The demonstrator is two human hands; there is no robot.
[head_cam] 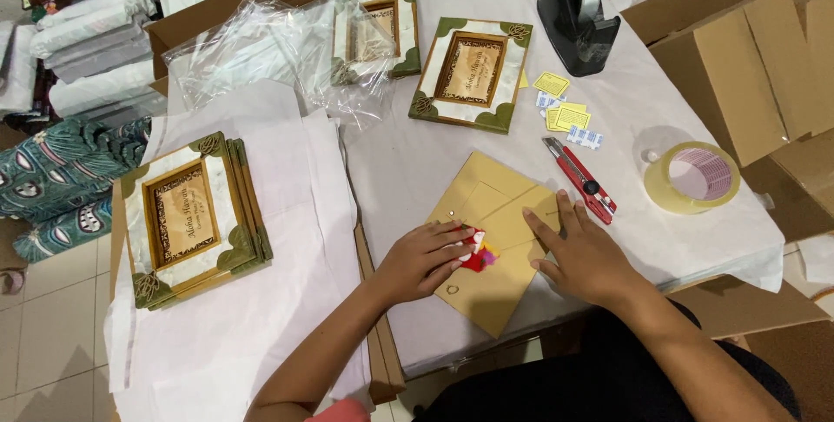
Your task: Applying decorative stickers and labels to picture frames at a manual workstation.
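Frame back [495,240]: tan board, face down on the white paper-covered table [417,153], turned cornerwise to the table edge, its near corner reaching past that edge. A small metal tab shows near its upper left and a ring hanger near its lower edge.

Left hand [426,259]: palm down on the board, fingers curled loosely over a small red, white and pink object [476,248]. Most of that object is covered; its kind cannot be made out, and whether the fingers pinch it or only press it cannot be told.

Right hand [580,253]: flat and open on the board's right side, fingers spread, holding nothing.

Utility knife [580,181]: red, lying just beyond the right fingertips.

Tape roll [692,177]: clear tape, near the table's right edge.

Tape dispenser [577,12]: black, at the far side, top cut off by the picture edge.

Labels [563,102]: small yellow and blue-white slips between dispenser and knife; print too small to tell.

Picture frame [472,73]: green corners, pale border, face up beyond the board.

Second frame [382,27]: partly veiled by crumpled clear plastic bags [261,49].

Stack of frames [193,218]: at left on white paper; the count below the top one is unclear.

Cardboard boxes [747,66]: right side, cut off.
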